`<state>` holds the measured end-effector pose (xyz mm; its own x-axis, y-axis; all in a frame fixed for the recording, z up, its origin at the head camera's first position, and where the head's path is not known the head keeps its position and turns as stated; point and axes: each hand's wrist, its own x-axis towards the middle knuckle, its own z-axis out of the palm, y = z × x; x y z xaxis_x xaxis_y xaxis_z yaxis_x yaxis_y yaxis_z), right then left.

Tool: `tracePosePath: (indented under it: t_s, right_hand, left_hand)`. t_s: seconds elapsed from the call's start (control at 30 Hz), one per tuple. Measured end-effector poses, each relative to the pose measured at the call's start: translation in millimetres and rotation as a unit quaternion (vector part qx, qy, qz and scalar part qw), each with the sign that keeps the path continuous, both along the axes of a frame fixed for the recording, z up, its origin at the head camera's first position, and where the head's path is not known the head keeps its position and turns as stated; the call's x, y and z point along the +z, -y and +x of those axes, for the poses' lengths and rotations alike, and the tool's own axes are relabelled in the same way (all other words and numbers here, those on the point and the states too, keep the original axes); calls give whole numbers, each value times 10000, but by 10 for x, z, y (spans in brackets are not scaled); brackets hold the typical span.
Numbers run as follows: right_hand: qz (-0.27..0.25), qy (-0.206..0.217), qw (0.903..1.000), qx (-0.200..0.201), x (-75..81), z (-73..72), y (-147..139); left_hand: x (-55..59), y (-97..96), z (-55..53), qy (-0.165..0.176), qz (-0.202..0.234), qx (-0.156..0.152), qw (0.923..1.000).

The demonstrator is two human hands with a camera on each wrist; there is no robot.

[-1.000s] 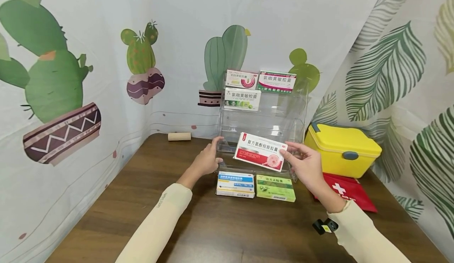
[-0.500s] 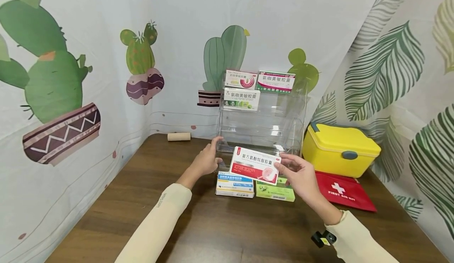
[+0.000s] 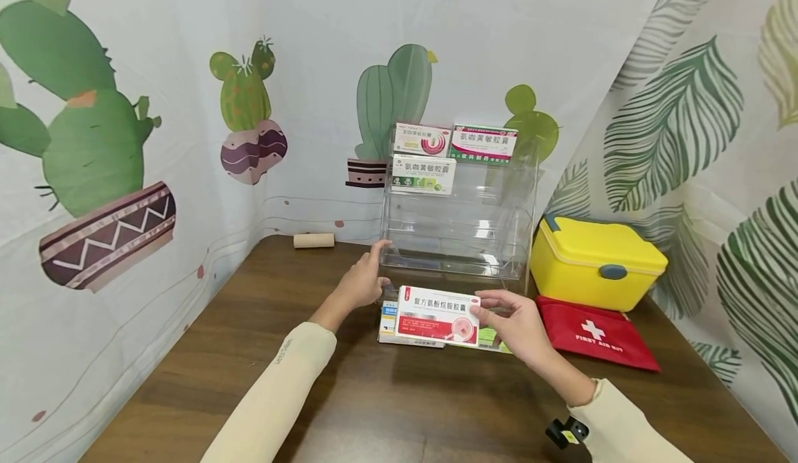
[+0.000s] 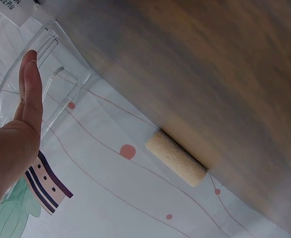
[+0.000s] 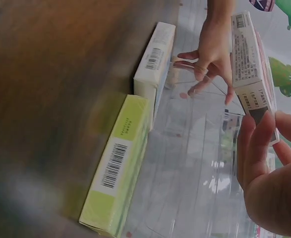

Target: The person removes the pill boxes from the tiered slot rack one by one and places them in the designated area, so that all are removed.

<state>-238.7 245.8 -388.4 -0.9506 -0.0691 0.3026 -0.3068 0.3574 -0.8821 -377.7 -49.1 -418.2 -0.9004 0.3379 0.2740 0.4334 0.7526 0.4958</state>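
My right hand pinches the right end of a white and red medicine box between thumb and fingers. The box is upright in front of the rack's lower part. Behind it, partly covered, are a blue and white medicine box and a lime-green medicine box at the rack's bottom. My left hand holds the left side of the clear tiered display rack, fingers fairly straight along the panel and thumb on the other side. Several boxes, including a white and green one, stand on the upper tiers.
A yellow lidded case stands right of the rack, with a red first aid pouch before it. A beige cylinder lies at the table's back edge to the left. A printed cloth hangs behind.
My right hand has brought the white and red box down and slightly left, from before the rack to in front of the two bottom boxes, and levelled its tilt. My left hand stays put.
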Motion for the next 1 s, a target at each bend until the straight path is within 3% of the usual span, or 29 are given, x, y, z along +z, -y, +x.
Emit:
tracePosePath:
  t_s: [0.2,0.53,1.0]
  right_hand:
    - [-84,398,9990,178,-53,36,66]
    - [206,849,9955,372,-195,26,162]
    - [320,1139,9919,460,-359,16,257]
  left_hand:
    - [1,11,6,105,7,33,9999]
    - [1,12,20,94,71,-42,9999]
    - [-6,14,23,85,100,-33,9999]
